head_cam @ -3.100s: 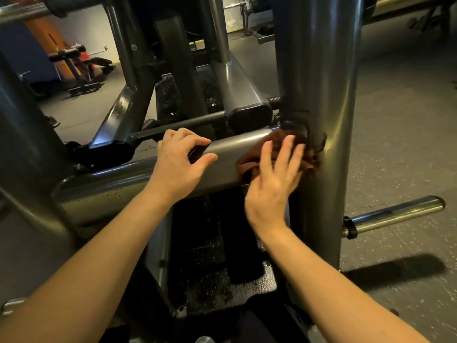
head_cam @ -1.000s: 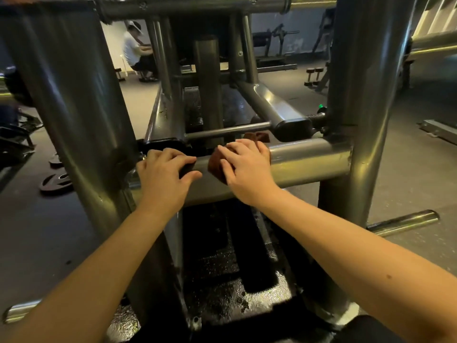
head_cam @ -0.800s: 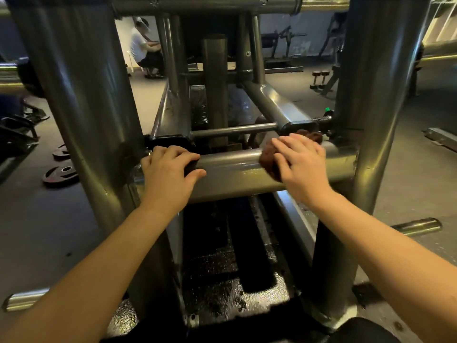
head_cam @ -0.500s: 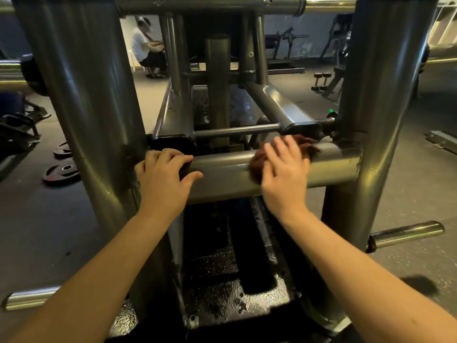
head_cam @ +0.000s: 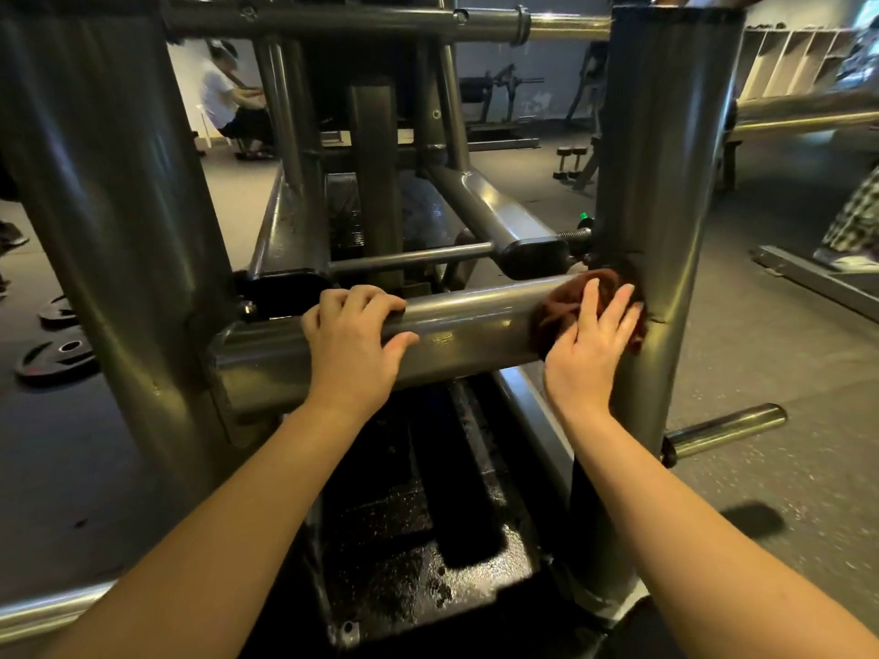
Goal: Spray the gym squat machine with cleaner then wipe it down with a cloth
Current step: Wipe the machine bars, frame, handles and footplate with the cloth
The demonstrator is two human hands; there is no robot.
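The squat machine's grey steel frame fills the view, with a horizontal crossbar (head_cam: 471,328) between two thick uprights. My left hand (head_cam: 354,347) grips the crossbar left of its middle, fingers curled over the top. My right hand (head_cam: 587,351) presses a dark brown cloth (head_cam: 559,306) flat against the crossbar's right end, where it joins the right upright (head_cam: 661,183). Its fingers are spread over the cloth. No spray bottle shows.
A wet black footplate (head_cam: 418,558) lies below the crossbar. Chrome weight pegs (head_cam: 723,428) stick out low on the right and left. Weight plates (head_cam: 57,356) lie on the floor at left. A person (head_cam: 223,102) sits far back; another person's checked clothing (head_cam: 856,216) is at right.
My right hand has slid the cloth rightward along the crossbar to the joint with the right upright. My left hand has stayed gripping the bar.
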